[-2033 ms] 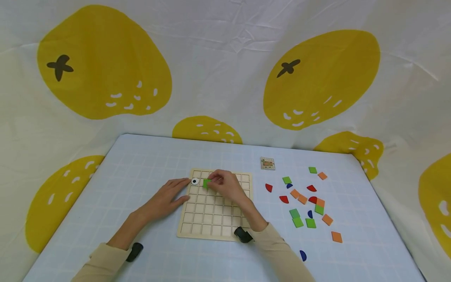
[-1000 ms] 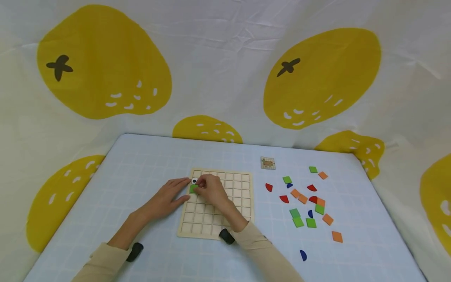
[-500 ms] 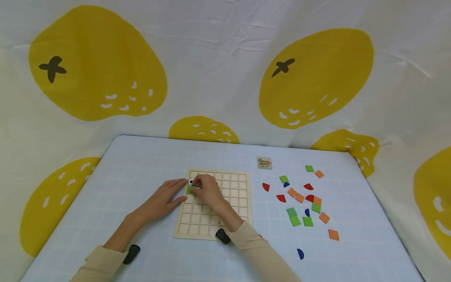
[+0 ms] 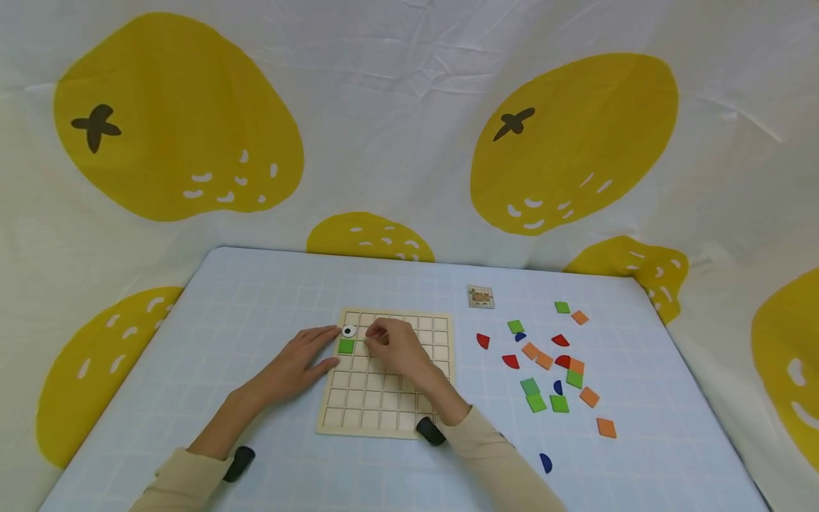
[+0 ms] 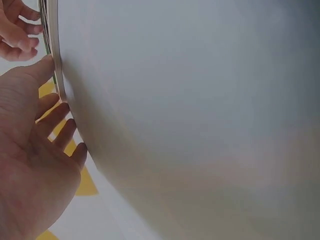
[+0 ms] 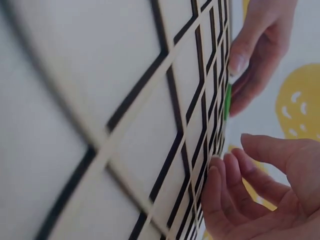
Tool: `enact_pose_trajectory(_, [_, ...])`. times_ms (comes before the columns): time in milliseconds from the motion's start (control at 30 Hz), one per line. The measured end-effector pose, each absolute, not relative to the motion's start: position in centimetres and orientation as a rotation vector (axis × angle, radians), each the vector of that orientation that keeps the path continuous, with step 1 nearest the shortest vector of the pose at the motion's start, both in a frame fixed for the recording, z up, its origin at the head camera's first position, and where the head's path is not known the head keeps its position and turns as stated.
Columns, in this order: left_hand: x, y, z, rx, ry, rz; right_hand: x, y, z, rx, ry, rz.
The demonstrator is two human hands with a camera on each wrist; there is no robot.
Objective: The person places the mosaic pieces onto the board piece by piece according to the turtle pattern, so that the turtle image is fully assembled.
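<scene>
A pale wooden grid board point(image 4: 374, 418) lies on the table. In its upper left cells sit a round white eye disc point(image 4: 348, 331) and, just below it, a green square tile point(image 4: 346, 346). My left hand point(image 4: 297, 364) steadies the board's left edge with extended fingertips and thumb, as the left wrist view also shows. Over the board, to the right of the tile, hovers my right hand point(image 4: 402, 350). In the right wrist view its fingers point(image 6: 215, 197) are loosely bent, with nothing held between them and the thumb.
Right of the board lie scattered orange squares point(image 4: 589, 396), green squares point(image 4: 559, 404), red quarter-circles point(image 4: 510, 361) and blue half-circles point(image 4: 546, 463), several touching or overlapping. A small picture card point(image 4: 481, 296) rests behind them. A lemon-patterned cloth point(image 4: 397, 142) hangs behind the table.
My right hand carried the green square tile left, set it in the cell under the eye disc, released it and drew back right. My left hand stayed on the board's edge.
</scene>
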State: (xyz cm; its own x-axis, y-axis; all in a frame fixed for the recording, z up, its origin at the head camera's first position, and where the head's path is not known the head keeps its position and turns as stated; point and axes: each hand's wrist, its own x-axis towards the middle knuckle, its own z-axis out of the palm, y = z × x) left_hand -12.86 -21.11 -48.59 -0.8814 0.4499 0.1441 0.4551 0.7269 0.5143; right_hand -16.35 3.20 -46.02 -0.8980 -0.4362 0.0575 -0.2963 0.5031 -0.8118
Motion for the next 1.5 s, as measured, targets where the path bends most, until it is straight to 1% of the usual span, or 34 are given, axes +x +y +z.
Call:
enact_pose_trajectory(433, [-12.8,-21.1,-48.5,-0.739,-2.946,-0.878,-16.5,8.3,-45.3,-0.586,2.704,-1.35])
enact_pose_trajectory(767, [-12.9,-21.0,-48.8,-0.731,-2.95,-0.873,-16.7,12.0,-45.1,-0.392,2.818,-1.343])
enact_pose_trajectory(1133, [-12.9,-21.0,-48.9,-0.737,-2.941,-0.885,-16.6,16.5,-45.7,-0.184,2.908,-1.262])
enact_pose_trajectory(1500, [-12.7,-20.9,-48.5,-0.726,-2.949,-0.894,-15.8,19.3,-46.0,-0.046,2.909,-1.204])
